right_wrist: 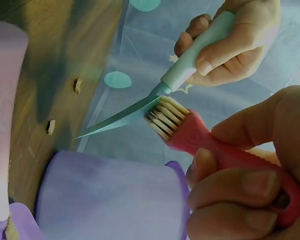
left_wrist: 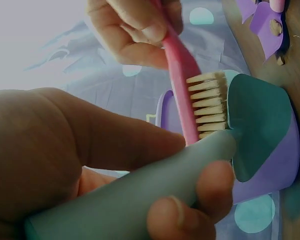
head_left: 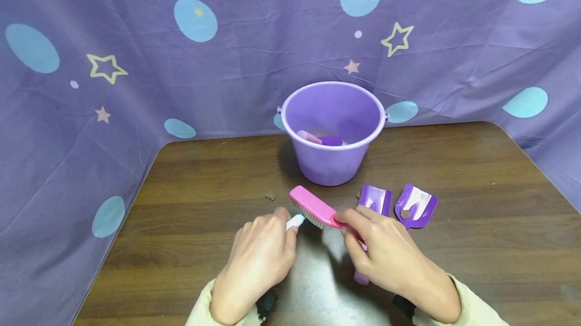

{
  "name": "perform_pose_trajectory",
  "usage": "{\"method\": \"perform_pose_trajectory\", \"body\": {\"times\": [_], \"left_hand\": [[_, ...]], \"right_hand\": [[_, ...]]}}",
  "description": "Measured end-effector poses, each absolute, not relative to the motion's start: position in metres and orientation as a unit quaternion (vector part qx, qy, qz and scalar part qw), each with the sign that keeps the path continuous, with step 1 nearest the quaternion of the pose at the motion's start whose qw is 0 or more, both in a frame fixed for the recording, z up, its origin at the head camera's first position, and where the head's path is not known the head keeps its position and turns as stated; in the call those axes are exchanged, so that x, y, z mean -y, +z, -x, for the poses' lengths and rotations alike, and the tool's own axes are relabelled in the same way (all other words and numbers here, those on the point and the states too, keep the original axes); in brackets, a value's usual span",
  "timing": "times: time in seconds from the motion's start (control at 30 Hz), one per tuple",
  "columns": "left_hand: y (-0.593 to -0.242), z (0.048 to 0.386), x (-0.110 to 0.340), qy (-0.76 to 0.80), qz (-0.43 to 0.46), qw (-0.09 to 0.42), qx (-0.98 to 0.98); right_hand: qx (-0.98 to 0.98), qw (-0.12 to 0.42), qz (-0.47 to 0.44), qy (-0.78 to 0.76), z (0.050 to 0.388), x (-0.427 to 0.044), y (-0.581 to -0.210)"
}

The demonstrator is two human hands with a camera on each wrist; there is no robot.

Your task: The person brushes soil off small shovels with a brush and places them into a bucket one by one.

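My left hand grips the pale mint handle of a small trowel, whose teal blade points away from me over the table. In my right hand is a pink brush, held by its handle. Its cream bristles meet the blade close to where it joins the trowel's handle. Most of the blade is hidden beneath the brush in the head view. Just beyond both hands stands a light purple bucket.
Inside the bucket lies a tool with a pink and purple handle. Two purple shovels, one left and one right, lie by my right hand. Brown bits are on the wooden table. A patterned purple cloth hangs behind.
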State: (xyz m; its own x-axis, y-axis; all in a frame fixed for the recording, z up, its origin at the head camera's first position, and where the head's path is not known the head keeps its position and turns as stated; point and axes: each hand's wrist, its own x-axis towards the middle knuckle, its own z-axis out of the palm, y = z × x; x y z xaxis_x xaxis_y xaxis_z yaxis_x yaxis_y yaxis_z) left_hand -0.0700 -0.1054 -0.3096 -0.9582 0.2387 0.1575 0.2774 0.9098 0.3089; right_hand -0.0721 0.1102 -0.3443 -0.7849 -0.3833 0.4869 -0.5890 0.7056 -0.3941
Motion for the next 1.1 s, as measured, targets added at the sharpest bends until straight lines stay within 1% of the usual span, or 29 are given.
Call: {"method": "perform_pose_trajectory", "body": {"times": [0.27, 0.73, 1.0, 1.1], "left_hand": [[-0.309, 0.069, 0.106, -0.175, 0.136, 0.054, 0.974], [-0.306, 0.066, 0.106, -0.184, 0.138, 0.049, 0.972], [-0.305, 0.066, 0.106, -0.186, 0.141, 0.066, 0.97], [-0.305, 0.066, 0.106, -0.189, 0.138, 0.063, 0.97]], "right_hand": [[0.928, 0.188, -0.237, 0.219, 0.078, -0.113, -0.349], [0.947, 0.147, -0.205, 0.201, 0.086, -0.116, -0.354], [0.96, 0.126, -0.175, 0.181, 0.088, -0.119, -0.356], [0.961, 0.114, -0.164, 0.189, 0.09, -0.122, -0.356]]}}
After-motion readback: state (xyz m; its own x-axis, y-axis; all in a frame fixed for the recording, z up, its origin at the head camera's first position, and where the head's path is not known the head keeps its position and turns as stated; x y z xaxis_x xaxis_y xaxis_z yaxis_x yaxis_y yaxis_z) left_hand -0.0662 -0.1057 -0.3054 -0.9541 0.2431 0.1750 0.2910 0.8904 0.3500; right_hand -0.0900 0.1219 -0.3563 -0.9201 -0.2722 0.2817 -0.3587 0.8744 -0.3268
